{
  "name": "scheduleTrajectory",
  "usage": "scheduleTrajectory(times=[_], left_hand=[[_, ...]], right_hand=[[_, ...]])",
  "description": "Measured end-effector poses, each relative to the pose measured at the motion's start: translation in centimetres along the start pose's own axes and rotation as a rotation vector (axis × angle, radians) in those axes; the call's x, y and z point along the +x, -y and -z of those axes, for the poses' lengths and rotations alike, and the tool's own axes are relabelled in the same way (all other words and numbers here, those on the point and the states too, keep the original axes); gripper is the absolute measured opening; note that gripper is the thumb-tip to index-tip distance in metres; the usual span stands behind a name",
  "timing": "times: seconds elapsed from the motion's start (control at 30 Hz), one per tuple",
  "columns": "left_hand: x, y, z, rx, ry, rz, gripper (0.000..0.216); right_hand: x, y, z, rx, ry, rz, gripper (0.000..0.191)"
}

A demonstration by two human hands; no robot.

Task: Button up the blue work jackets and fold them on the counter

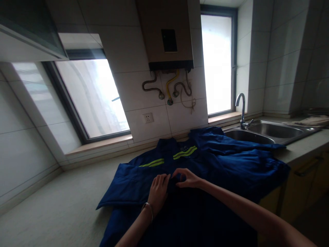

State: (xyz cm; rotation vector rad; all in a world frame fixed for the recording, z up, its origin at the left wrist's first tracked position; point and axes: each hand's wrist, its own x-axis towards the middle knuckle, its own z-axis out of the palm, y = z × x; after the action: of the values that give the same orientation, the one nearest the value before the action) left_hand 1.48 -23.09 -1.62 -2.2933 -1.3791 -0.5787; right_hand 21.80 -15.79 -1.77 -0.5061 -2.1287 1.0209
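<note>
A dark blue work jacket [226, 164] with yellow-green stripes lies spread over the counter, collar toward the wall and sleeves out to both sides. My left hand [158, 188] rests on its front, fingers bent together against the cloth at the middle. Close beside it, my right hand [189, 178] hovers over or touches the same part, thumb and forefinger curved with a gap between them. Dim light hides the fabric right at the fingertips. The jacket's lower part hangs toward me in shadow.
The pale countertop [59, 199] runs along the tiled wall. On the right are a steel double sink [277, 130] with a tap [241, 111], close to a sleeve, and a cloth [312, 120]. A water heater [167, 37] with pipes hangs above, between two windows.
</note>
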Motion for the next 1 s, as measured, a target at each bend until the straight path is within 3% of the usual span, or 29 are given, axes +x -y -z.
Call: scheduleTrajectory(times=[0.2,0.47,1.0], left_hand=[[0.4,-0.6,1.1,0.027,0.041,0.022,0.031],[0.6,-0.7,0.8,-0.011,0.090,-0.021,0.031],[0.9,-0.7,0.9,-0.122,0.184,-0.088,0.019]], right_hand=[[-0.3,0.4,-0.5,-0.207,0.014,0.127,0.052],[-0.2,-0.3,-0.8,-0.406,-0.076,0.196,0.025],[-0.7,-0.5,-0.8,-0.595,0.001,0.297,0.021]])
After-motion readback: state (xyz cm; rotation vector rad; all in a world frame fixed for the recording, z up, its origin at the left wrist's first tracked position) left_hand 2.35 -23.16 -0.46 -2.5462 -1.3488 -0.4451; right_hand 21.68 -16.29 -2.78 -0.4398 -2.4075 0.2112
